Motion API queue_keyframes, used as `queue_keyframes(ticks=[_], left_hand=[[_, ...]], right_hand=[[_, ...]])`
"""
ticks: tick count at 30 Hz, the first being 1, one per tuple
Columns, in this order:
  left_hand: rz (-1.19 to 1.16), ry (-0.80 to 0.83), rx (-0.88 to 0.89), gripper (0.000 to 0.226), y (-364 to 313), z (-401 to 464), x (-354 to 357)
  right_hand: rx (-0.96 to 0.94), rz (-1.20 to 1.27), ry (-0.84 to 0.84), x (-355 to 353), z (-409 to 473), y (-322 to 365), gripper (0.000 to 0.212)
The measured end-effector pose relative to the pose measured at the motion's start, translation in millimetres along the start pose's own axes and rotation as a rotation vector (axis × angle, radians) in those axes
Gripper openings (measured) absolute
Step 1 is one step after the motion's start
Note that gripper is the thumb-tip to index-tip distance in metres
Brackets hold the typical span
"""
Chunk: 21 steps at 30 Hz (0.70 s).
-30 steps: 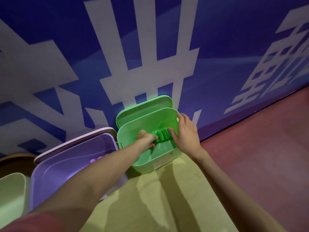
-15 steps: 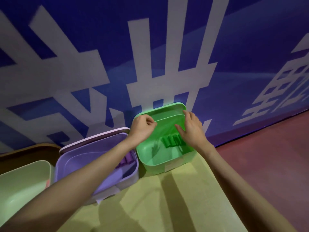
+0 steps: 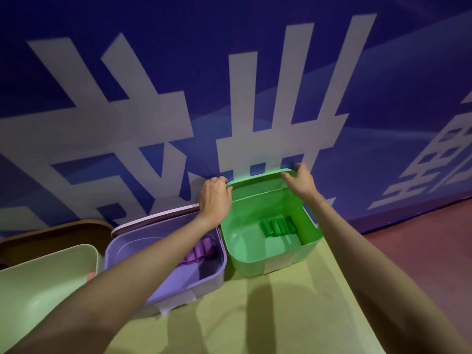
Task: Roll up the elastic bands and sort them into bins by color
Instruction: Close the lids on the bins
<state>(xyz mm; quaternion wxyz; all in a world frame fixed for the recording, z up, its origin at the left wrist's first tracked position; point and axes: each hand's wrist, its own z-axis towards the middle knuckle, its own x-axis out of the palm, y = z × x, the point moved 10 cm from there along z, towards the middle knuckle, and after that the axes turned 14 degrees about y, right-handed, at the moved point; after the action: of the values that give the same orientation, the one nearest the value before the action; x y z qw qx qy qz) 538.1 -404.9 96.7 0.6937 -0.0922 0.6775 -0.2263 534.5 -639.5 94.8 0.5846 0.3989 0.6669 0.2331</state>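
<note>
We see a dim scene with a cool bluish-violet cast, lit from above and behind the camera, so that both forearms throw long soft shadows onto the yellow-green worktop (image 3: 229, 315) in front of the green bin (image 3: 258, 264). There is no hard glare, only a gentle sheen on the inner floor of the green bin and of the purple bin (image 3: 163, 292), and the detail is soft throughout, with smeared edges on the wall (image 3: 153, 123) lettering. We also note strong wide-angle distortion, which slants the wall's white strokes and stretches the forearms toward the lower corners.
</note>
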Motion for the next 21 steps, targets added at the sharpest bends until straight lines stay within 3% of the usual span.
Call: queue_keyframes(ticks=[5,9,16,21], left_hand=[[0.076,0.047,0.033,0.023,-2,1,12],[0.026,0.02,0.082,0.02,-1,-2,7],[-0.052,-0.131,0.25,0.015,-24,-25,-31],[-0.088,-0.259,0.432,0.014,-40,-68,-60]], right_hand=[[-0.014,-0.061,0.002,-7,-2,-6,0.041],[-0.003,-0.057,0.064,-2,2,-17,0.04],[-0.165,-0.091,-0.105,-28,-20,-3,0.037],[-0.274,0.086,-0.314,-57,-70,4,0.028]])
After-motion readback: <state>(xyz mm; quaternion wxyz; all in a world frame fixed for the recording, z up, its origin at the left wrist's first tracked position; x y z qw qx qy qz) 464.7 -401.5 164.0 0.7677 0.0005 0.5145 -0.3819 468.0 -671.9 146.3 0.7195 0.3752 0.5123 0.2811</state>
